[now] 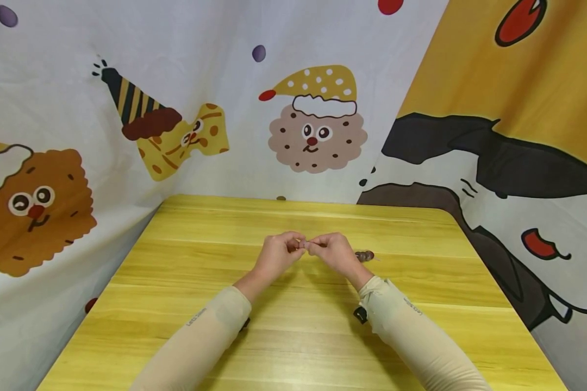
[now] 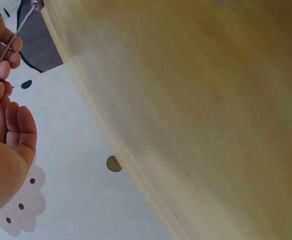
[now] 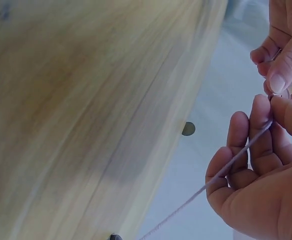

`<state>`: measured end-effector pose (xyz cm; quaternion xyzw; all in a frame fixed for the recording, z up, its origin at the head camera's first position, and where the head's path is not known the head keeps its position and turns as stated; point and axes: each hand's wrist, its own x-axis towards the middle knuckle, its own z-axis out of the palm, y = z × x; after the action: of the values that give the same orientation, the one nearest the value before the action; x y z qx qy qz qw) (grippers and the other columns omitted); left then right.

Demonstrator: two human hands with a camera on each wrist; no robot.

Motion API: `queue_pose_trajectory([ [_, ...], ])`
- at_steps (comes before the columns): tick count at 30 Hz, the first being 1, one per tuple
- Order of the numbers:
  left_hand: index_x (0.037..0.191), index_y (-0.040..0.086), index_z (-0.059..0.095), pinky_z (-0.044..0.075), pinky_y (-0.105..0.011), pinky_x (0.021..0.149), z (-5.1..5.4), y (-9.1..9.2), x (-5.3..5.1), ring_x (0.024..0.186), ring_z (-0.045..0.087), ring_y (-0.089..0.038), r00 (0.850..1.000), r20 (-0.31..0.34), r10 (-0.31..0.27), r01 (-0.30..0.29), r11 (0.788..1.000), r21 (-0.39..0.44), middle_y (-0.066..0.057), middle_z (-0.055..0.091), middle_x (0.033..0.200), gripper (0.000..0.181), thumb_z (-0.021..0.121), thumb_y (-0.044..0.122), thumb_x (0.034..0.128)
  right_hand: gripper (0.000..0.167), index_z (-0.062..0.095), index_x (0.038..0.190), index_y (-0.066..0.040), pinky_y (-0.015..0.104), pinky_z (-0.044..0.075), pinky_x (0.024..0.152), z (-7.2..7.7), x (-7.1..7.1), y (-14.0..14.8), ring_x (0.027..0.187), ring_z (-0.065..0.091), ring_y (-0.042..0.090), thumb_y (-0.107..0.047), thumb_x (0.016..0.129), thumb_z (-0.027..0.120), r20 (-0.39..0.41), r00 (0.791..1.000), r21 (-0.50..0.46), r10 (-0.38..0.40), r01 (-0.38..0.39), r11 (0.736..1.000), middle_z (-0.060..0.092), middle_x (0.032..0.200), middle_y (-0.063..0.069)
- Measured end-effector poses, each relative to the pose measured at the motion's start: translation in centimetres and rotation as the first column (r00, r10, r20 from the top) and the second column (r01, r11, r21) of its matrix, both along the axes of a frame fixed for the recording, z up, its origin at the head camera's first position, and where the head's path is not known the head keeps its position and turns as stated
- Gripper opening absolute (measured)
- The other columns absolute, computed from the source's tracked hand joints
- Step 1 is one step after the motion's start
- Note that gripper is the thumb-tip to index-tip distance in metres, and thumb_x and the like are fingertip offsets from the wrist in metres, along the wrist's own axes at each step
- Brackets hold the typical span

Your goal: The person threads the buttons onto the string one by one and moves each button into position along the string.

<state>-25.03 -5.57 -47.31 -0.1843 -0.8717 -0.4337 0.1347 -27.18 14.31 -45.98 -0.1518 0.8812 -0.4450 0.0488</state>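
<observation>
A thin pale purple cord (image 3: 206,185) runs from the fingertips of my right hand (image 1: 336,253) across its fingers and down to the left in the right wrist view. My right thumb and index finger pinch it. Against them, tip to tip, my left hand (image 1: 276,252) pinches the cord's other part; what lies between the fingertips is small and mostly hidden. In the left wrist view the cord (image 2: 17,31) leads up to a round greyish piece (image 2: 37,4) at the frame's top edge. A small cluster of dark, bead-like pieces (image 1: 365,256) lies on the table just right of my right wrist.
Both hands are above the far half of a yellow wood-grain table (image 1: 200,228). Behind it hangs a cartoon-printed cloth (image 1: 215,32), close to the table's far edge. Dark wrist devices (image 1: 360,314) show under the beige sleeves (image 1: 406,320).
</observation>
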Motion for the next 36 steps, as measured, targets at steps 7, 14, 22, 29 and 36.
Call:
queue_pose_trajectory([
  [7,0.122,0.011,0.079,0.063,-0.027,0.075,-0.2,-0.5,0.0,0.084,0.073,-0.012,0.983,0.175,-0.054,0.025,0.986,0.166,-0.001,0.081,0.096,0.026,0.082,0.017,0.0963,0.017,0.084,0.105,-0.02,0.033,0.058,0.083,-0.1,-0.2,0.0,0.095,0.073,0.013,-0.033,0.104,0.072,0.005,1.0,-0.032,0.026,-0.026,0.999,0.083,0.106,-0.002],
  [14,0.129,0.01,0.076,0.064,-0.038,0.089,0.1,-0.9,-0.4,0.098,0.072,-0.016,0.89,0.43,-0.153,-0.079,0.876,0.475,-0.008,0.08,0.111,0.033,0.061,0.033,0.1105,0.018,0.082,0.106,-0.019,0.031,0.05,0.069,-0.1,-0.2,0.0,0.08,0.06,0.018,-0.035,0.105,0.071,0.041,0.998,-0.058,0.05,-0.047,0.997,0.079,0.099,0.001],
  [22,0.137,0.004,0.071,0.061,-0.049,0.101,0.4,-1.5,-1.0,0.112,0.072,-0.031,0.747,0.625,-0.227,-0.186,0.831,0.524,-0.013,0.077,0.122,0.035,0.07,0.019,0.1055,0.015,0.08,0.108,-0.021,0.029,0.046,0.066,-0.3,-0.1,0.1,0.072,0.051,0.015,-0.032,0.105,0.071,0.052,0.991,-0.051,0.123,-0.121,0.991,0.079,0.107,0.014],
  [29,0.138,0.0,0.069,0.061,-0.049,0.099,0.3,-1.8,-1.4,0.107,0.067,-0.03,0.73,0.638,-0.245,-0.144,0.857,0.494,-0.011,0.075,0.12,0.04,0.074,0.018,0.1025,0.013,0.08,0.108,-0.024,0.033,0.054,0.079,-0.6,-0.2,0.3,0.091,0.068,0.031,-0.031,0.106,0.069,0.041,0.983,-0.036,0.178,-0.176,0.984,0.08,0.115,0.012],
  [36,0.137,0.003,0.069,0.06,-0.046,0.096,0.4,-1.9,-1.3,0.088,0.058,-0.016,0.708,0.646,-0.287,-0.111,0.858,0.502,-0.009,0.074,0.118,0.036,0.072,0.017,0.104,0.013,0.077,0.107,-0.025,0.03,0.048,0.069,-0.8,-0.2,0.3,0.071,0.052,0.018,-0.03,0.108,0.066,0.014,0.981,0.007,0.192,-0.192,0.981,0.079,0.115,0.011],
])
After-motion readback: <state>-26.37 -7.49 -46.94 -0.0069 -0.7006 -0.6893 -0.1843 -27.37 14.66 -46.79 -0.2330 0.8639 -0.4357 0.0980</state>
